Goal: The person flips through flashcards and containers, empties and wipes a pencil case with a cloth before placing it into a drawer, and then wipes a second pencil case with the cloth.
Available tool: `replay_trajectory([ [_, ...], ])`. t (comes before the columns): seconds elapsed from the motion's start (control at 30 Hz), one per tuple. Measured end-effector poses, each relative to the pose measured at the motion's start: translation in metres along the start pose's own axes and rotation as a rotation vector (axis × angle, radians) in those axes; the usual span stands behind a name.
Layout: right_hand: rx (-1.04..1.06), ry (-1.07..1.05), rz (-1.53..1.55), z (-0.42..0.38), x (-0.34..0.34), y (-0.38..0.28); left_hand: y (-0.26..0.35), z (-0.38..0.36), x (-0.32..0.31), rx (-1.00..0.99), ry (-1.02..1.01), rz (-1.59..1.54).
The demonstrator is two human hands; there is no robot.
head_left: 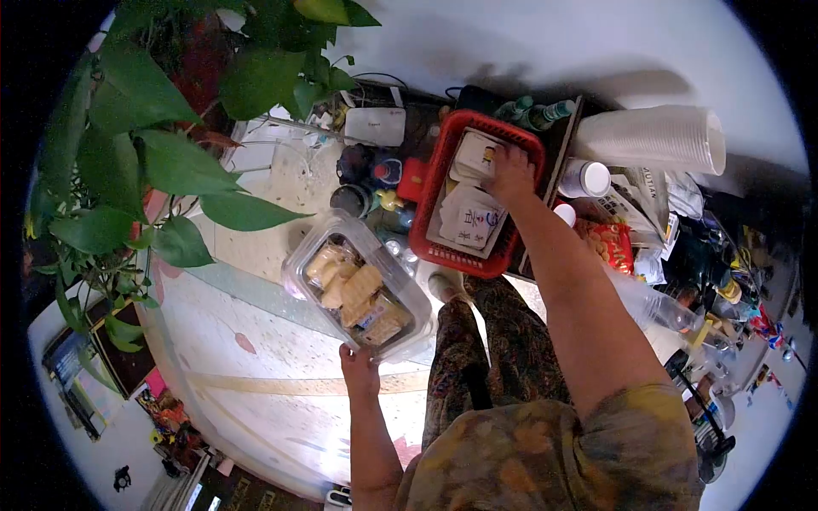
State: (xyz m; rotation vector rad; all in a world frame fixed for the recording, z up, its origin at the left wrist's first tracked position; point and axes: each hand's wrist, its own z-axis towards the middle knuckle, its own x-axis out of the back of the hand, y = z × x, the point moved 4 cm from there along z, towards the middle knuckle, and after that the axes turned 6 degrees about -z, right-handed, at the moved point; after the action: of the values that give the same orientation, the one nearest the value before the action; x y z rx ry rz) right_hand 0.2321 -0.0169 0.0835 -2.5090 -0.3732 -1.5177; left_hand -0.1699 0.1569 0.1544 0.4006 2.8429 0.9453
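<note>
My left hand (360, 366) grips the near corner of a clear plastic container (407, 277), its fingers closed at the rim. Several pale, wrapped snacks (360, 288) lie inside that container. My right hand (513, 175) reaches into a red plastic basket (420, 226), near its right wall. Its fingers are bent over a white printed packet (475, 156) with a small cartoon figure; the fingertips are partly hidden. Closer to me in the same basket are more white packets (469, 217) with dark characters.
Broad plant leaves (170, 162) hang at the upper left. Right of the basket are stacked white cups (652, 140), a white jar (585, 179) and a red snack bag (607, 245). Green-capped bottles (550, 113) stand behind it. A white box (375, 126) lies at the back.
</note>
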Motion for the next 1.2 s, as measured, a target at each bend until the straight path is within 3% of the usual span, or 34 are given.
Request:
replay_trajectory([
  [0.33, 0.184, 0.086, -0.244, 0.002, -0.006, 0.000, -0.008, -0.003, -0.015, -0.002, -0.146, -0.116],
  [0.4, 0.235, -0.072, -0.214, -0.003, 0.005, -0.004, -0.007, -0.005, -0.018, 0.002, -0.128, -0.101],
  [0.53, 0.231, 0.073, -0.193, 0.006, 0.004, -0.001, -0.010, -0.001, -0.011, 0.001, -0.145, -0.084],
  [0.6, 0.139, -0.061, -0.187, 0.009, 0.004, -0.001, -0.007, -0.003, -0.016, -0.004, -0.126, -0.076],
  [0.73, 0.135, -0.093, -0.082, 0.002, 0.004, 0.000, -0.009, -0.003, -0.017, 0.015, -0.094, -0.054],
  [0.83, 0.166, 0.040, -0.107, -0.009, -0.002, 0.001, -0.010, -0.005, -0.018, 0.020, -0.124, -0.049],
  [0.9, 0.327, 0.168, -0.077, -0.026, 0.003, -0.008, -0.010, -0.006, -0.023, 0.030, -0.102, -0.063],
  [0.93, 0.327, 0.168, -0.080, -0.030, 0.002, -0.014, -0.010, -0.007, -0.023, 0.036, -0.076, -0.072],
  [1.0, 0.270, -0.311, -0.079, -0.036, -0.018, -0.024, -0.011, -0.005, -0.020, 0.032, -0.077, -0.072],
  [1.03, 0.271, -0.307, -0.080, -0.043, -0.026, -0.026, -0.011, -0.004, -0.019, 0.027, -0.078, -0.071],
  [1.1, 0.171, 0.013, 0.028, -0.057, -0.027, -0.028, -0.012, -0.004, -0.016, 0.029, -0.074, -0.071],
  [1.2, 0.069, -0.066, 0.053, -0.061, -0.013, -0.031, -0.009, -0.005, -0.018, 0.034, -0.066, -0.064],
])
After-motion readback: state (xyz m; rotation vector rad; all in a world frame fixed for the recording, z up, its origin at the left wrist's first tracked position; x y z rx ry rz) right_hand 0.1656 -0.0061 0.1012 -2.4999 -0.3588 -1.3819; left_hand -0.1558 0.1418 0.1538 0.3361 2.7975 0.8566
